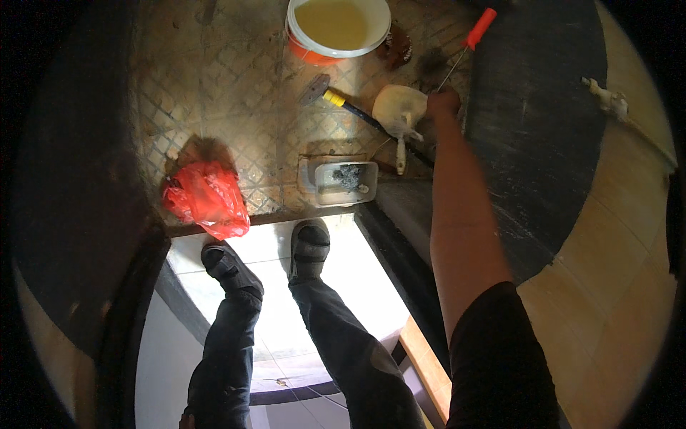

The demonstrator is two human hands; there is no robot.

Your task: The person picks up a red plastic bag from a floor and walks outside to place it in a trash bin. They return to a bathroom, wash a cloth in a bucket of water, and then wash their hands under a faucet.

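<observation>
My right hand (444,104) reaches forward to the far right of the floor, its fingers closed at the lower end of a thin metal rod. That rod belongs to a tool with a red handle (483,28); its working end is hidden by the hand. Just left of the hand sits a cream-coloured shallow container (393,101), with a pale-handled brush (401,154) against its near side. A hammer (334,98) with a yellow band and dark handle lies partly beneath them. Only a small skin-toned sliver at the lower left edge may be my left hand (187,421); its fingers are hidden.
A white and orange bucket (303,51) of yellowish liquid stands at the far middle. A red plastic bag (207,200) lies left, near my feet. A rectangular tray (323,194) with grey matter sits at the bright doorway's sill. Dark wall panels (529,143) flank the stained patterned floor.
</observation>
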